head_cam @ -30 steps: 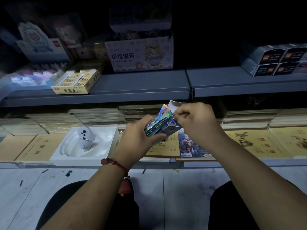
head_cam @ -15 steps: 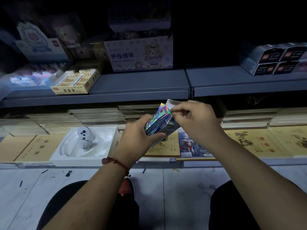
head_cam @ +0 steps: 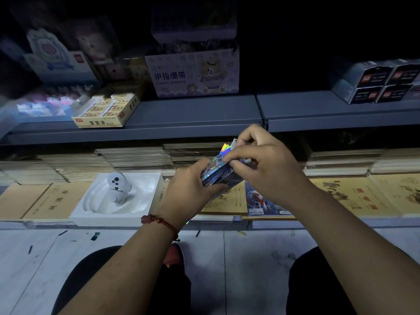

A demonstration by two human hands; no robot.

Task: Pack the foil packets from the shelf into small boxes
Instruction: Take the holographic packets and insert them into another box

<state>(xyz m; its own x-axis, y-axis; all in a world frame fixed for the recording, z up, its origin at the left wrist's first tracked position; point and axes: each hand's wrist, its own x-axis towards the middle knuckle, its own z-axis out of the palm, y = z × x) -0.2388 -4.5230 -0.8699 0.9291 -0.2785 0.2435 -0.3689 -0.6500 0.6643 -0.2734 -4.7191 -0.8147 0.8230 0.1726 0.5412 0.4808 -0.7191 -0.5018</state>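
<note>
My left hand (head_cam: 191, 185) grips a small dark box (head_cam: 230, 181) from below, in front of the lower shelf. A stack of shiny holographic foil packets (head_cam: 217, 165) sticks out of the box's open top, with the white flap (head_cam: 234, 142) raised behind them. My right hand (head_cam: 261, 169) covers the upper end, its fingers pinching the packets' top edges. Most of the box is hidden by both hands.
A white moulded tray (head_cam: 145, 201) holding a small white figure (head_cam: 119, 186) lies to the left on yellow exercise books (head_cam: 56, 201). Above, a grey shelf (head_cam: 193, 114) carries a yellow eraser box (head_cam: 106, 112), a finger bandage carton (head_cam: 193, 73) and dark boxes (head_cam: 381, 83). Tiled floor lies below.
My right hand has slid left and down over the packets, pressing them lower into the box. The left hand keeps its grip and barely moves.
</note>
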